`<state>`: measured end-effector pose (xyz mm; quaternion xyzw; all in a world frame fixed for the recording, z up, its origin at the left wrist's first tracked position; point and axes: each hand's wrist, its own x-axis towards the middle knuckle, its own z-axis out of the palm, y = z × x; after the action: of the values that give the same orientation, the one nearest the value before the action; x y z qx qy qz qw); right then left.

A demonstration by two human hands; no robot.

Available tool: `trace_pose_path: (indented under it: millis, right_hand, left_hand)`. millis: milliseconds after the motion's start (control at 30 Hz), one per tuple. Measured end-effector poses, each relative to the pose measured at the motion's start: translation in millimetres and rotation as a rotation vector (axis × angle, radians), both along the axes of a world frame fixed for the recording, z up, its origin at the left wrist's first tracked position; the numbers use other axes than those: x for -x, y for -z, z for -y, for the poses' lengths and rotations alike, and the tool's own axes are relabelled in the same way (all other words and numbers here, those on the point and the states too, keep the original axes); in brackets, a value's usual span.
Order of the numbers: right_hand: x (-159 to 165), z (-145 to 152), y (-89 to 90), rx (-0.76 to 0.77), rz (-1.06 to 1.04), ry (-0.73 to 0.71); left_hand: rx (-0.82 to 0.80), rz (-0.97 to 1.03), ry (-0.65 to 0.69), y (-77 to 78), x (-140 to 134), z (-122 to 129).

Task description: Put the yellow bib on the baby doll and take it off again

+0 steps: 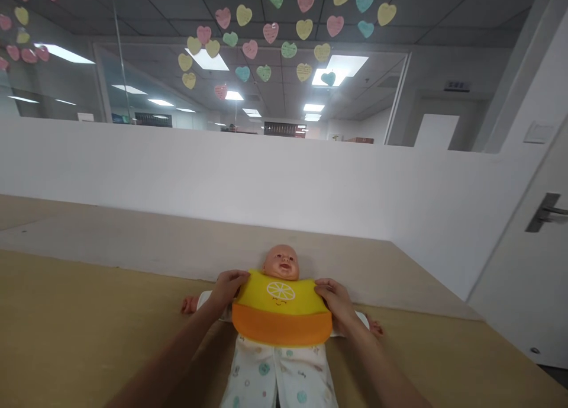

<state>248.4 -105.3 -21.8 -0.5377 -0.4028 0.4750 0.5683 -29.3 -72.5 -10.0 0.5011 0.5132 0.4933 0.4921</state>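
head view. doll (281, 262) on its back on the table (89, 319), face up, head away from the person, arms spread wide to either side. bib (282, 313) lies over its chest, just below the chin: yellow above, with a white citrus slice and a small smiling face, orange pocket across the bottom. patterned white trousers (260, 369) below, cut off by the lower edge.

left hand (228, 286) at the bib's upper left corner, fingers bent and close together, tips touching the edge. right hand (336, 298) at the opposite upper corner, fingers curled, tips on the yellow part. (thumbs are hard to make out, so cannot tell whether either hand has the bib pinched or merely rests on it.)

beyond the table: white wall (248, 177), window above it dotted with paper hearts (270, 32). far right, a door (532, 283) with a metal handle (542, 212).
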Motion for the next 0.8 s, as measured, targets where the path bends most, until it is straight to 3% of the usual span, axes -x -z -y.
trace_pose_path:
  millis: [100, 200, 400, 467, 600, 800]
  right_hand:
    - [0, 0, 0.5, -0.027, 0.078, -0.002]
    - [-8, 7, -2.3, -0.130, 0.309, -0.044]
    - [-47, 38, -8.0, -0.358, 1.132, -0.065]
    - [-57, 47, -6.6, -0.387, 1.308, -0.090]
    - [-61, 56, -3.9, -0.341, 1.493, -0.191]
    - [-62, 55, -9.8, -0.336, 1.559, -0.366]
  left_hand:
    - [0.003, 0.002, 0.011, -1.8, 0, 3]
    - [-0.074, -0.179, 0.008, -0.5, 5, 7]
    - [-0.698, -0.891, -0.089, 12.7, 37, 20]
    - [-0.808, -1.049, -0.072, 17.7, 46, 23]
    - [-0.821, -1.287, -0.120, 24.4, 53, 24]
    - [-0.853, -1.481, -0.053, 25.2, 54, 16]
